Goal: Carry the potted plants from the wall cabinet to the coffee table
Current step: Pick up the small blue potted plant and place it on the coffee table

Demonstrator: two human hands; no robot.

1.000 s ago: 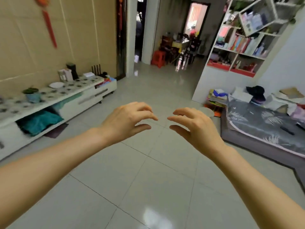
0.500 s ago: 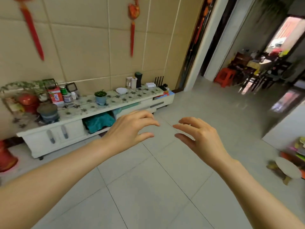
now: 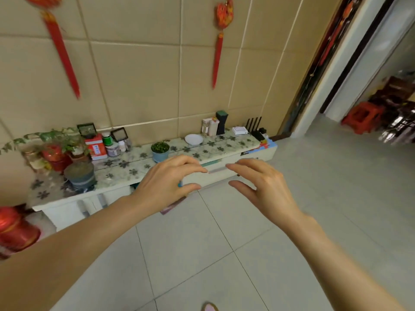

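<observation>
A long low white wall cabinet (image 3: 224, 151) with a flower-patterned top runs along the tiled wall. On its middle stands a small green plant in a light blue pot (image 3: 160, 151). A trailing ivy plant in a brown pot (image 3: 74, 151) stands further left among jars. A wide grey pot (image 3: 79, 175) sits at the cabinet's front left. My left hand (image 3: 167, 185) and my right hand (image 3: 262, 187) hover empty over the floor in front of the cabinet, fingers loosely curved and facing each other, apart from every pot.
Red tins (image 3: 55, 157), a red box (image 3: 97, 149), jars, a white bowl (image 3: 193, 139), a router (image 3: 256, 129) and small boxes crowd the cabinet top. A red container (image 3: 15, 230) stands on the floor at left. An open doorway with a red stool (image 3: 363, 117) lies right.
The view has swung left and nearer to the cabinet, which is larger and more central. Both hands keep the same empty, facing pose, a little more raised toward the cabinet.
</observation>
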